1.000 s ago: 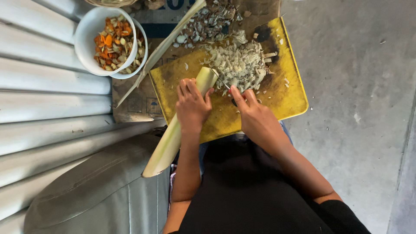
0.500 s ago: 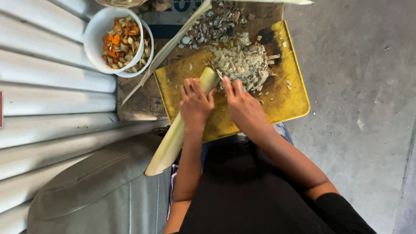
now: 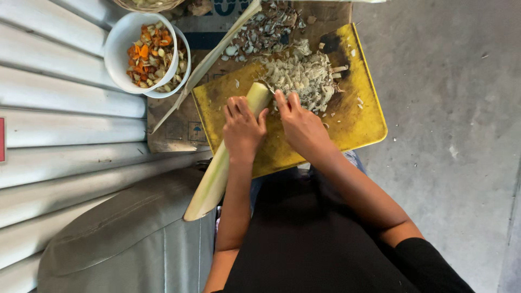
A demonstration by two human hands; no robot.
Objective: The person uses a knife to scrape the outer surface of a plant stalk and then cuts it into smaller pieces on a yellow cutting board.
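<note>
- Two hands sit side by side on the yellow cutting board (image 3: 331,135): your left hand (image 3: 242,130) has its grip clamped around the pale green stalk (image 3: 220,168), fingers curled over it near the cut end.
- Your right hand (image 3: 302,123) rests just beside the cut end with fingers pressed together and pointing at the pile; whether that grip holds a blade you cannot tell, since none shows.
- Stalk position: its cut tip lies on the board touching the heap, and its long remainder slants back off the board's near edge toward your lap.
- Progress, as a judgement: a sizeable heap of pale shredded slices (image 3: 304,76) is already done, yet most of the stalk is uncut.
- Farther out, loose peelings (image 3: 260,30) lie beyond the board, a thin stripped strip (image 3: 201,68) runs across the cardboard, and a white bowl (image 3: 122,46) of orange and pale chopped pieces stands at the left.
</note>
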